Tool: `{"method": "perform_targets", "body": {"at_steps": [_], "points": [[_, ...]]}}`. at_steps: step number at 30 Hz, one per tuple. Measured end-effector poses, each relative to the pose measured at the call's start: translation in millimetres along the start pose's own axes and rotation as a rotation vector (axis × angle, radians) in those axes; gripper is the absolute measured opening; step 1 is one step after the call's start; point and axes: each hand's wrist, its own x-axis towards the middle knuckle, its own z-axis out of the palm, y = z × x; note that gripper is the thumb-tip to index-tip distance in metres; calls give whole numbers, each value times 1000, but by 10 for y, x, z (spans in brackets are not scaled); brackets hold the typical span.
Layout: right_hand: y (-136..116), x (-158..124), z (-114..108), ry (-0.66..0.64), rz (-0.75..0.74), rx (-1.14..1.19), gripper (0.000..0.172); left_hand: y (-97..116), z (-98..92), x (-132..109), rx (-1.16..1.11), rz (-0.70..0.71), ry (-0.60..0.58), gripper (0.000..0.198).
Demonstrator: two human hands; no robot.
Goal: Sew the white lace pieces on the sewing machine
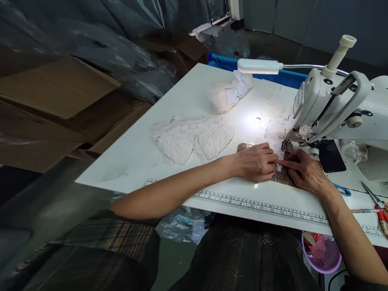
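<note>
White lace fabric [274,131] lies under the needle area of a white sewing machine [313,103]. My left hand [257,162] is closed on the near edge of this lace, its fingers curled, just left of the presser foot. On the right, my right hand [304,169] rests by the foot, its index finger pointing left to the lace and touching near my left fingertips. Its fingers are partly bent, and whether they grip anything is unclear. A brown plate [285,178] shows beneath both hands. Another white lace piece [194,137] lies flat to the left.
A lit lamp [260,66] hangs over a bundled pale cloth [227,95]. Right are a black phone [332,157], scissors [376,198] and a blue tool [343,190]. A printed ruler [251,205] lines the front edge; a purple basket [325,258] stands below. Cardboard boxes [54,89] are left.
</note>
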Motion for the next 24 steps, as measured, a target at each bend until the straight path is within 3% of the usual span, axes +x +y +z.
{"method": "perform_targets", "body": {"at_steps": [9, 19, 24], "points": [[-5, 5, 24, -29, 51, -79, 35, -17, 3, -11, 12, -33, 56, 24], [5, 2, 88, -22, 103, -112, 39, -32, 52, -23, 51, -65, 32, 25], [-90, 75, 64, -124, 205, -229, 40, -32, 59, -21, 85, -70, -1, 30]]}}
